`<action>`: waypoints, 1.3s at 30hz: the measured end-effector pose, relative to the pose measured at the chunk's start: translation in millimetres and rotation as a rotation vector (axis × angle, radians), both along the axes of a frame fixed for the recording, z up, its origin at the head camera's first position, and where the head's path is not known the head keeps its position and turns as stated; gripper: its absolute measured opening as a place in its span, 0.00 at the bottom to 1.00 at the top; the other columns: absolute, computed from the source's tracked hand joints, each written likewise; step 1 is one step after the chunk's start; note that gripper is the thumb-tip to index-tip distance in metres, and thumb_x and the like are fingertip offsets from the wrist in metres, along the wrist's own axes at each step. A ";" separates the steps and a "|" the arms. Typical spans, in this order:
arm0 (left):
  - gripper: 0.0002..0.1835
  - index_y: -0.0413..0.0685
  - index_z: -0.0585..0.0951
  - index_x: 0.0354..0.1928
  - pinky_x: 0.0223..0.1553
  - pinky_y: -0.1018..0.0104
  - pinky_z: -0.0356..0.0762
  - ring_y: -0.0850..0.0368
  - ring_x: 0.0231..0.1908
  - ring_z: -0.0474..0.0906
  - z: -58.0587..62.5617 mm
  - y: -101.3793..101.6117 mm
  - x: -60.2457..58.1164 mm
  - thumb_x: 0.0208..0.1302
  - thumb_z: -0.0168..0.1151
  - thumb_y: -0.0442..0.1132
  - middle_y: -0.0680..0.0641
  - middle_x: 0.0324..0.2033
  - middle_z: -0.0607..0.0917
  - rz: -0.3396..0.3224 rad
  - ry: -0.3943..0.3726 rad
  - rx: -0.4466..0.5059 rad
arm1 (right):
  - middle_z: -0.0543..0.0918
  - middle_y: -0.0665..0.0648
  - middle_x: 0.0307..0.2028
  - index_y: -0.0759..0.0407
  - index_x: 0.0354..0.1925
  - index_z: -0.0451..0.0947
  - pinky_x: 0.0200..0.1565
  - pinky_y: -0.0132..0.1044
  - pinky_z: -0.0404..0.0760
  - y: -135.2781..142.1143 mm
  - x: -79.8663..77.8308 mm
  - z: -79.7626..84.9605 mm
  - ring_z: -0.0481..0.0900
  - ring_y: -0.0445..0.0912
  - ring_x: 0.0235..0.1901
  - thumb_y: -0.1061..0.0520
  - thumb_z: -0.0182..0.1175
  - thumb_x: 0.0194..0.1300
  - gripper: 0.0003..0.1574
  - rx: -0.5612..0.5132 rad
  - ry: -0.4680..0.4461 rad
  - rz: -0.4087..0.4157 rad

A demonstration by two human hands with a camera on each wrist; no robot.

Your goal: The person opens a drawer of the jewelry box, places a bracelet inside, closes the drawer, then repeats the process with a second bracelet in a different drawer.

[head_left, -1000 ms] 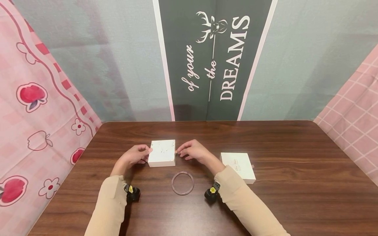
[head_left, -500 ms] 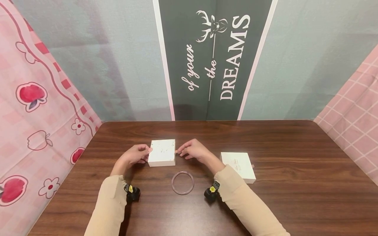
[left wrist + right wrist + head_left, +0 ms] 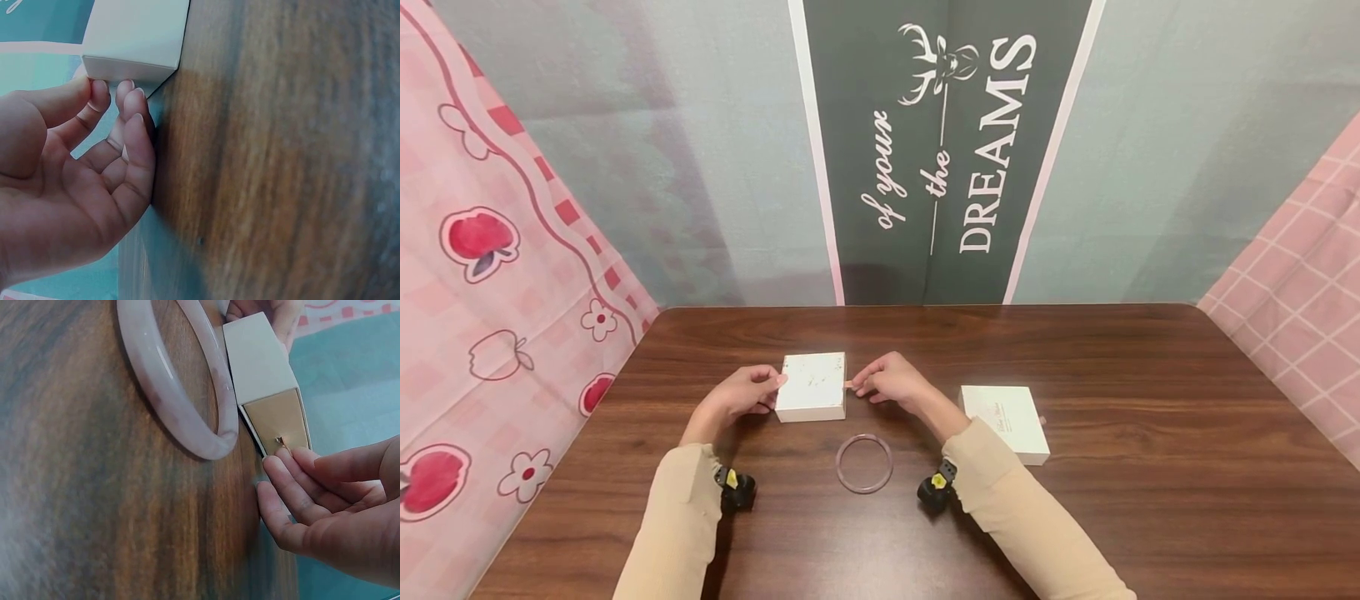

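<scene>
A flat white drawer-style gift box (image 3: 811, 387) with small speckles on its lid lies on the table, its tan drawer end (image 3: 275, 419) facing right. My left hand (image 3: 748, 390) grips its left end, thumb at the top edge and fingers below it in the left wrist view. At the opposite end my right hand (image 3: 891, 383) pinches the small ribbon tab (image 3: 283, 443) between thumb and fingers. The drawer sits flush in the sleeve. Nearer me, a pale mauve bangle (image 3: 864, 490) lies flat on the table, apart from both hands.
A second white box (image 3: 1007, 423) with faint printed lettering and a small tab lies to the right, partly behind my right forearm. The dark wood table (image 3: 1112, 367) meets a grey-green cloth backdrop (image 3: 745, 167), with pink patterned cloths at both sides.
</scene>
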State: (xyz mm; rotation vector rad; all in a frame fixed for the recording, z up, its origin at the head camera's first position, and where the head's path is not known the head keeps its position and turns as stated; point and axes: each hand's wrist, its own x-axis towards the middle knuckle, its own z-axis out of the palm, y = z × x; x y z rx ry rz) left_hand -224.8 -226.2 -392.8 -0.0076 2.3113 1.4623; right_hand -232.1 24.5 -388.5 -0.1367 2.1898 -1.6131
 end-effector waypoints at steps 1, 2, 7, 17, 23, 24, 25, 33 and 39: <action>0.12 0.43 0.72 0.30 0.31 0.67 0.73 0.57 0.27 0.71 0.2 0.2 0.0 0.69 0.49 0.42 0.48 0.23 0.73 -0.002 0.001 -0.001 | 0.83 0.62 0.35 0.74 0.35 0.80 0.36 0.40 0.79 0.1 0.0 0.2 0.79 0.46 0.31 0.73 0.52 0.56 0.10 0.001 -0.001 -0.002; 0.12 0.42 0.72 0.30 0.31 0.67 0.73 0.57 0.27 0.71 0.5 0.4 0.0 0.68 0.49 0.43 0.48 0.23 0.73 -0.002 0.002 -0.003 | 0.83 0.62 0.35 0.74 0.35 0.80 0.36 0.40 0.79 0.1 0.0 0.8 0.79 0.46 0.30 0.73 0.52 0.57 0.10 0.001 -0.004 -0.005; 0.12 0.42 0.72 0.29 0.31 0.67 0.73 0.57 0.27 0.71 0.8 0.4 -0.4 0.68 0.50 0.43 0.48 0.24 0.73 -0.005 0.009 -0.001 | 0.82 0.62 0.34 0.74 0.34 0.80 0.37 0.40 0.79 0.4 0.0 2.9 0.79 0.46 0.30 0.73 0.53 0.56 0.10 0.012 -0.009 -0.010; 0.12 0.43 0.72 0.28 0.30 0.67 0.73 0.58 0.27 0.71 1.3 0.2 0.0 0.69 0.50 0.42 0.48 0.23 0.73 -0.007 0.012 0.006 | 0.82 0.63 0.34 0.74 0.34 0.80 0.38 0.40 0.79 0.1 0.0 2.7 0.79 0.46 0.31 0.74 0.56 0.54 0.08 0.012 -0.013 -0.016; 0.12 0.43 0.72 0.29 0.31 0.67 0.73 0.58 0.27 0.71 0.7 -0.1 0.3 0.69 0.49 0.42 0.48 0.23 0.73 -0.004 0.005 0.003 | 0.82 0.65 0.34 0.74 0.34 0.79 0.38 0.40 0.79 -0.6 1.4 3.3 0.80 0.46 0.31 0.73 0.57 0.54 0.08 0.001 -0.032 -0.028; 0.12 0.43 0.72 0.29 0.31 0.68 0.73 0.58 0.27 0.71 0.6 0.0 0.3 0.69 0.49 0.43 0.48 0.23 0.73 -0.003 0.005 0.004 | 0.82 0.65 0.34 0.74 0.34 0.79 0.38 0.40 0.79 -0.7 1.4 3.0 0.80 0.46 0.31 0.73 0.57 0.54 0.07 0.002 -0.030 -0.030; 0.12 0.43 0.72 0.29 0.31 0.68 0.73 0.58 0.27 0.71 0.5 0.0 0.3 0.69 0.49 0.43 0.48 0.23 0.73 -0.003 0.004 0.005 | 0.82 0.65 0.34 0.74 0.34 0.79 0.38 0.40 0.79 -0.8 1.5 3.0 0.80 0.45 0.31 0.73 0.57 0.54 0.07 0.002 -0.032 -0.032; 0.12 0.43 0.72 0.29 0.30 0.68 0.73 0.58 0.26 0.71 0.4 0.1 0.8 0.68 0.50 0.43 0.49 0.23 0.73 0.000 0.000 0.012 | 0.82 0.65 0.33 0.73 0.34 0.80 0.39 0.40 0.79 -0.4 1.8 2.3 0.80 0.46 0.31 0.71 0.56 0.58 0.07 0.007 -0.043 -0.048; 0.13 0.43 0.72 0.28 0.30 0.68 0.73 0.58 0.26 0.71 0.2 -0.1 0.8 0.68 0.50 0.42 0.49 0.22 0.73 -0.003 0.004 0.013 | 0.83 0.65 0.32 0.73 0.34 0.79 0.39 0.39 0.79 -0.3 2.2 1.2 0.81 0.46 0.30 0.70 0.56 0.59 0.07 -0.006 -0.051 -0.056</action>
